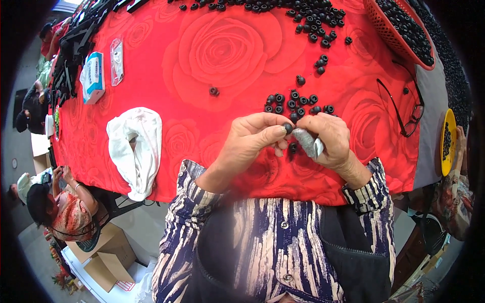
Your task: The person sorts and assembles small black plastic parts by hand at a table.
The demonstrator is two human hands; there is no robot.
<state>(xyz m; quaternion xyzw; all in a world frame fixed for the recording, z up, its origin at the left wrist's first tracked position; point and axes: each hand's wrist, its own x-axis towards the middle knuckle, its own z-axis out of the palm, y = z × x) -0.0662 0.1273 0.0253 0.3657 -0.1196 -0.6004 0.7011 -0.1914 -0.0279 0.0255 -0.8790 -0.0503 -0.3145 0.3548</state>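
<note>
My left hand (246, 139) pinches a small round black part (288, 128) between thumb and forefinger. Close against it, my right hand (329, 137) is closed around a grey, fuzzy-looking wrapped tool (305, 142) with a pale, shiny end; its exact kind does not show. The right fingertips hide where the tool meets the part. Just beyond my hands lies a loose cluster of similar black parts (291, 104), some showing a hole. One more black part (292, 148) rests on the cloth under my hands.
A red rose-patterned cloth (222, 45) covers the table. Glasses (407, 121) and a red basket (404, 43) of black parts stand right. On the left are a white cloth (134, 151), a tissue box (93, 78) and a clear package (116, 61). At right, another person's hand holds a yellow bowl (447, 117).
</note>
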